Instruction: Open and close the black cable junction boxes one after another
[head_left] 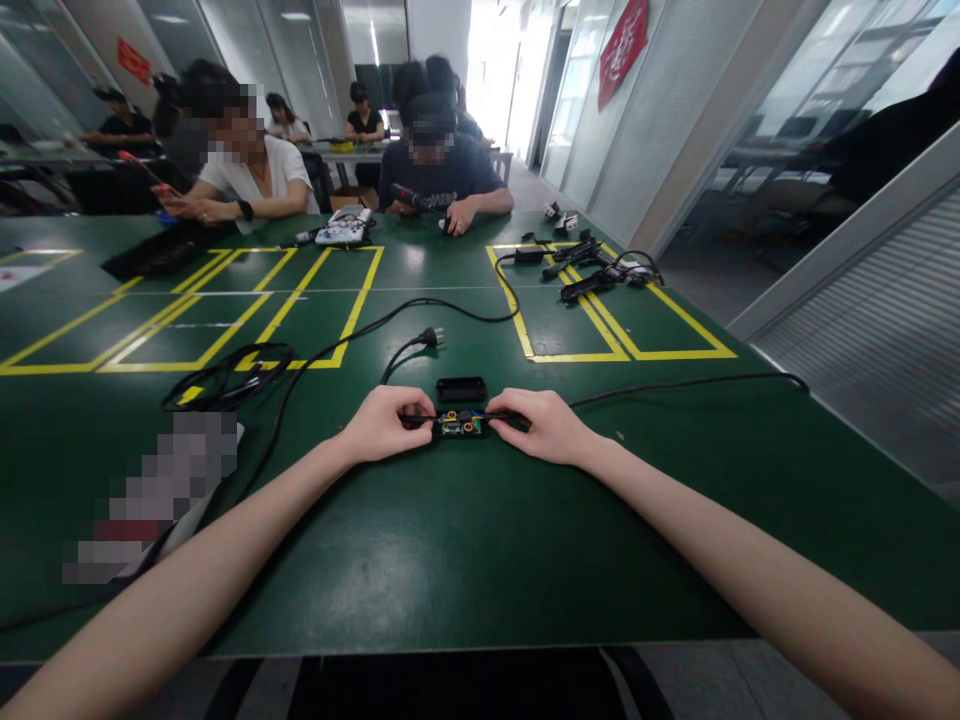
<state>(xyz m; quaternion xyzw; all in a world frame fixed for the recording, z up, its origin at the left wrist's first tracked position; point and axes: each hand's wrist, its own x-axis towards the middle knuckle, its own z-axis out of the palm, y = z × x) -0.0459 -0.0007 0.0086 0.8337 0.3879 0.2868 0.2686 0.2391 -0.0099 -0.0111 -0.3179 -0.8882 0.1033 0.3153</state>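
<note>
An opened black casing with a small circuit board (460, 424) inside lies between my two hands; copper-coloured coils and yellow and blue wires show on the board. My left hand (390, 424) pinches the black cable at the casing's left end. At the right end, my right hand (541, 424) pinches the other black cable (675, 388), which runs off to the right. Just behind the board rests a black casing half (461, 389), separate from it. A power plug (430, 338) on a short cord lies beyond my left hand.
Coiled black cable (229, 378) and a blurred-out flat item (161, 490) lie on the left of the green table (420, 580). Yellow tape (585, 357) marks rectangles. Black parts (581, 265) are heaped at the far right. Two people (259, 180) work across the table, others behind.
</note>
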